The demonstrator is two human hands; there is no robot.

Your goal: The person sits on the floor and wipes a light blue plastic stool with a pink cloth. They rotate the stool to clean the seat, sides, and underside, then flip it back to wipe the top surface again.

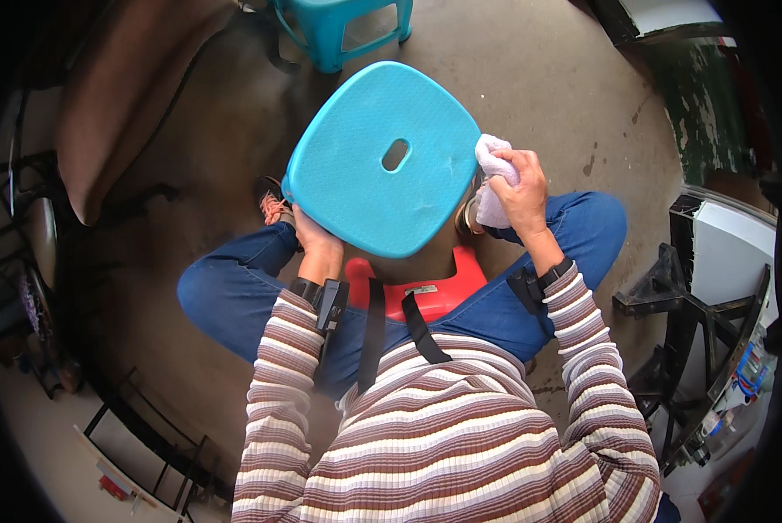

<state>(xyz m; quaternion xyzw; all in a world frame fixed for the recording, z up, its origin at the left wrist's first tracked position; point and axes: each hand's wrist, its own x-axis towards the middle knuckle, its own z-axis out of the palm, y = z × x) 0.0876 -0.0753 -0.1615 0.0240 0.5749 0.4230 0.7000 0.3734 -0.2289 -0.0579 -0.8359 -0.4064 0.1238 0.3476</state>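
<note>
In front of me is a blue plastic stool (358,157), its dimpled seat facing up with an oval hole in the middle. My left hand (316,236) grips the stool's near left edge; the fingers are hidden beneath it. A pale pinkish-white cloth (495,202) is bunched in my right hand (525,189), right at the stool's right corner. The cloth appears to touch the seat's rim there. The stool's legs are mostly hidden under the seat.
I sit on a red plastic seat (443,294) between my knees. Another teal stool (329,36) stands on the concrete floor (561,104) beyond. At left is a brown curved panel (136,85); at right, a black-framed stand (698,301) beside a white panel.
</note>
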